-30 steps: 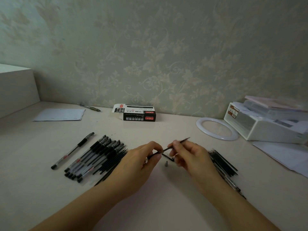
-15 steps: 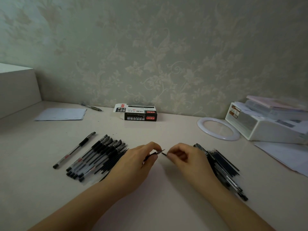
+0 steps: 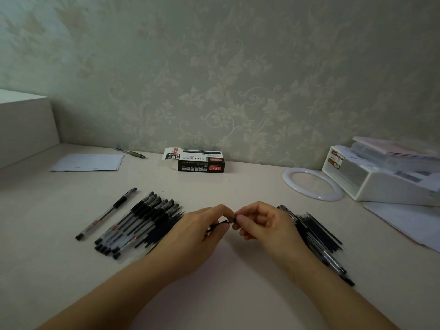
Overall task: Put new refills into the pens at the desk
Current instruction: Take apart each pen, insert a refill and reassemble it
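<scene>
Pen being worked on: a dark, thin pen [image 3: 217, 225] sits between the two hands, near the middle of the desk [image 3: 238, 270]. Its long axis runs left to right, rising slightly toward the right; only a short stretch shows.
Left hand: the left hand [image 3: 197, 231] has curled fingers closed round the pen's left part.
Right hand: the right hand [image 3: 262, 222] pinches the pen's right end with fingertips together. What exactly it pinches is too small to tell.
Pens at left: a row of black-capped pens [image 3: 138, 222] lies side by side, slanting from near-left to far-right, with one single pen [image 3: 106, 213] apart on its left.
Pile at right: dark refills and pens [image 3: 319, 236], partly hidden by the right wrist.
Box: a black and white carton [image 3: 198, 160] lies far off by the wall, flap open; contents not visible.
White bin: a storage bin [image 3: 381, 184] at far right holds papers, cut off by the frame edge.
Other: a white ring [image 3: 287, 179], a sheet of paper [image 3: 88, 162].
</scene>
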